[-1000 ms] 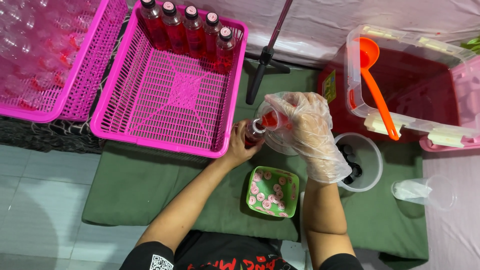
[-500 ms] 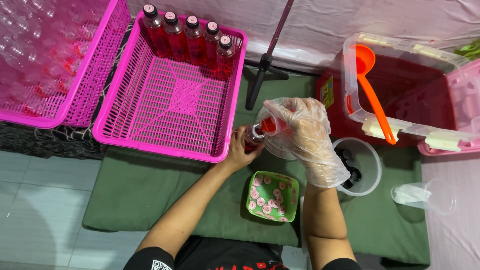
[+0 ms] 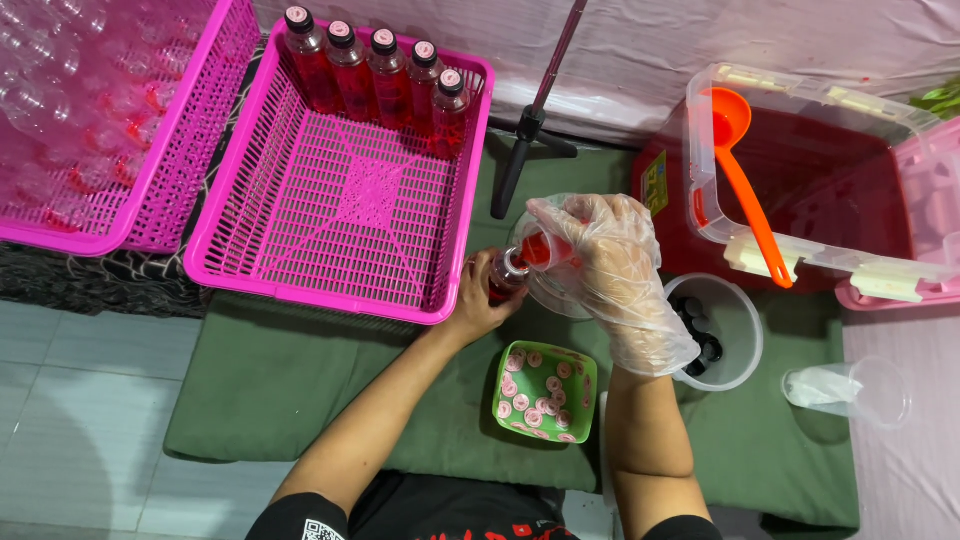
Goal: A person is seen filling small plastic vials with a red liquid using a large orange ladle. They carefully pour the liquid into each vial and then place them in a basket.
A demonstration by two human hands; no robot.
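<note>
My bare left hand (image 3: pixel 478 303) grips a small clear bottle (image 3: pixel 507 274) partly filled with red liquid, just in front of the middle pink basket (image 3: pixel 330 270). My right hand (image 3: pixel 620 275), in a thin clear glove, tilts a clear plastic cup (image 3: pixel 545 252) holding red liquid against the bottle's mouth. A green bowl (image 3: pixel 578 362) of round pink-and-white caps sits on the green mat (image 3: pixel 280 390) just below both hands.
Several capped red bottles (image 3: pixel 372 70) stand along the middle basket's far wall. Another pink basket (image 3: pixel 150 190) on the left holds empty clear bottles. To the right are a clear tub (image 3: pixel 800 250) of red liquid with an orange ladle (image 3: pixel 745 185), a white bowl (image 3: pixel 745 350), a clear cup (image 3: pixel 850 392) and a black tripod (image 3: pixel 525 130).
Both hands stay on the bottle and cup. The view has drifted slightly, so the scene sits a little higher and further left.
</note>
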